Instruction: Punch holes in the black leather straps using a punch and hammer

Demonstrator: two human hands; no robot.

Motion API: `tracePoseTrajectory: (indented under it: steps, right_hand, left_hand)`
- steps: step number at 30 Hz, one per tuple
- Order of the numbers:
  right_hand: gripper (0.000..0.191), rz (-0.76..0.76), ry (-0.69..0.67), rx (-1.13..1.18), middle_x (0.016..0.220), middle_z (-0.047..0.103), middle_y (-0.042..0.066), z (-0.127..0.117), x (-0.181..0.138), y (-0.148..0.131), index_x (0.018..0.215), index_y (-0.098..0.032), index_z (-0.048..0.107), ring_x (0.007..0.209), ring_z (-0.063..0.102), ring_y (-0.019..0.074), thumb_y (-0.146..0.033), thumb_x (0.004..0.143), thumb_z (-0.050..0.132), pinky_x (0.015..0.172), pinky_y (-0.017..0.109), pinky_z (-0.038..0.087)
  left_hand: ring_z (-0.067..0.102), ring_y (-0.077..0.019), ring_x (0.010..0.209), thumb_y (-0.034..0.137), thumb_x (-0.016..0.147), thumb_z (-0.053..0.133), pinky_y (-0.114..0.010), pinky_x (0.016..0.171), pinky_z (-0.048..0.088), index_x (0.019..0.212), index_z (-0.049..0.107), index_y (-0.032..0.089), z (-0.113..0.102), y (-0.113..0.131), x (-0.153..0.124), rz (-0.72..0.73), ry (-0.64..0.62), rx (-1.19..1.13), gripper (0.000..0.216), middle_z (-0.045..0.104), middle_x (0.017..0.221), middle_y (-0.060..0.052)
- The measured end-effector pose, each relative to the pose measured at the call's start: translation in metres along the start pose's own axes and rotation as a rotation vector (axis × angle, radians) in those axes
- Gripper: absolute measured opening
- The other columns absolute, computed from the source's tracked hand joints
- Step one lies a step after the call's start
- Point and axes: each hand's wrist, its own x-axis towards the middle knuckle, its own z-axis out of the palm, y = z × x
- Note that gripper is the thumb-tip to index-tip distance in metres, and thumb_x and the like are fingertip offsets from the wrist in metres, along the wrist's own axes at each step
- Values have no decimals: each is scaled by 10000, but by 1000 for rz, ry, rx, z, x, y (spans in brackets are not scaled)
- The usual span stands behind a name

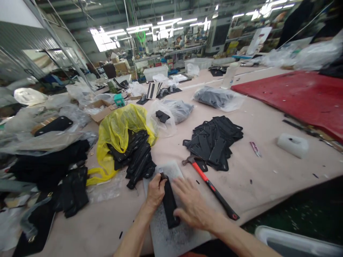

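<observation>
A long black leather strip (169,205) lies on a worn white cutting board (174,233) at the table's near edge. My left hand (155,191) is curled at the strip's far end, fingers closed around something small I cannot make out. My right hand (191,207) rests flat on the strip's right side, fingers spread, pressing it onto the board. A hammer with a red and black handle (211,187) lies just right of the board, its head pointing away from me.
A pile of black cut pieces (214,141) lies beyond the hammer. More black strips (138,157) spill from a yellow plastic bag (115,132) at the left. A red mat (300,96) covers the far right. A white block (293,144) sits on the beige table (268,171).
</observation>
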Motion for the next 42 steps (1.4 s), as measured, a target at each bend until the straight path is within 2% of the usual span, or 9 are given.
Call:
tracePoseTrajectory:
  steps: [3,7,9,12,15,21,23,29,42]
  right_hand:
    - [850,-99,-161,89,1593,202,126,21,-6,-20,1540,-157,222,1470,105,326,-506,857,588,1186,574,27]
    - [808,-64,-174,143,1604,149,96,29,-13,-20,1542,-168,214,1477,71,310,-517,891,543,1185,561,-42]
    - [817,-69,-171,148,1602,161,92,28,-13,-17,1542,-177,215,1476,83,305,-541,889,544,1183,563,-48]
    - [797,-71,-143,118,1599,177,93,24,-4,-10,1537,-174,229,1477,93,287,-558,904,523,1181,562,-55]
    - [793,-53,-84,58,1594,188,120,20,25,1,1527,-135,247,1477,97,282,-566,915,510,1178,559,-56]
    - [861,-80,-82,12,1580,222,168,9,81,29,1496,-93,302,1463,147,312,-563,848,621,1162,602,-4]
    - [880,-67,-73,16,1581,213,176,10,79,33,1496,-86,296,1463,139,321,-535,827,652,1158,611,-3]
    - [657,23,-38,52,1572,276,112,17,60,32,1473,-156,369,1457,162,311,-298,860,558,1156,601,74]
    - [690,40,23,93,1550,332,85,20,63,32,1473,-198,370,1440,197,309,-272,815,561,1139,610,95]
  left_hand:
    - [680,-216,877,257,896,490,-338,822,535,936,658,193,0,-3,7,-84,39,-42,185,724,912,-65]
    - [700,-202,766,352,899,504,-307,716,560,921,648,180,-3,-6,18,-349,243,-200,225,746,856,-57]
    - [709,-200,764,375,901,513,-303,714,566,941,656,171,-6,-3,18,-385,245,-279,253,753,870,-60]
    - [708,-213,862,384,899,550,-328,810,555,966,690,171,-10,5,8,-338,183,-270,263,754,932,-64]
    - [691,-225,947,376,905,559,-363,889,529,1005,700,184,-11,12,-3,-291,182,-227,259,746,990,-65]
    - [687,-246,944,359,894,555,-400,871,541,984,715,180,-7,11,-11,-260,180,-193,256,743,976,-74]
    - [690,-250,933,344,887,554,-406,856,551,970,719,177,-6,8,-13,-251,174,-202,249,744,967,-76]
    - [693,-246,958,283,871,548,-395,871,564,968,728,169,-4,3,-14,-190,135,-223,234,748,982,-77]
    - [702,-230,958,259,888,530,-350,857,577,987,721,173,-1,-4,-6,-101,87,-127,232,748,997,-74]
